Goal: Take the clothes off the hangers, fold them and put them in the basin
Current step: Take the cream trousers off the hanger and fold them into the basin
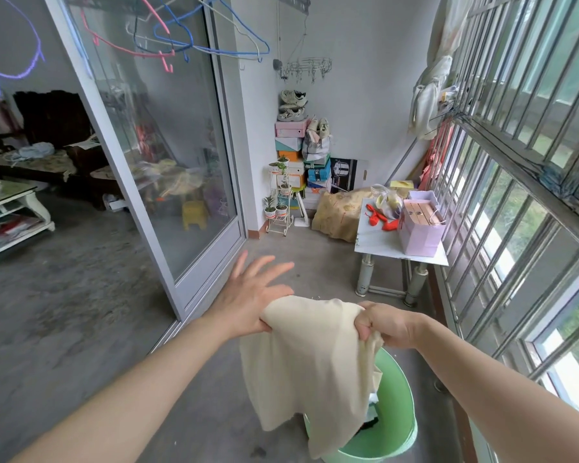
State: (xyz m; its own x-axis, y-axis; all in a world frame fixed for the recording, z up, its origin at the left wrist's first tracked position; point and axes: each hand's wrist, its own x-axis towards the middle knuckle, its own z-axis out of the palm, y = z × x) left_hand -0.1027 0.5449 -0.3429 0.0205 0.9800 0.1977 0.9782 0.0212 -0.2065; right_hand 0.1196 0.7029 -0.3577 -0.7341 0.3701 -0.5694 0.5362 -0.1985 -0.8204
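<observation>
Green basin (402,426) on the floor by the bottom edge, dark clothes already in it; cream garment (308,369) hangs in front of its left side, off the hanger, not yet folded; right hand (386,324) grip: fist bunched on the top right edge; left hand (249,295) grip: thumb pins the top left corner, fingers splayed; cloth looks light, limp, non-fragile; best held at shoulder or hem corners to fold; bare hangers (228,51) overhead.

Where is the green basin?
Head view, bottom right: the green basin stands on the floor, partly hidden behind the cream garment, below the right hand.
</observation>
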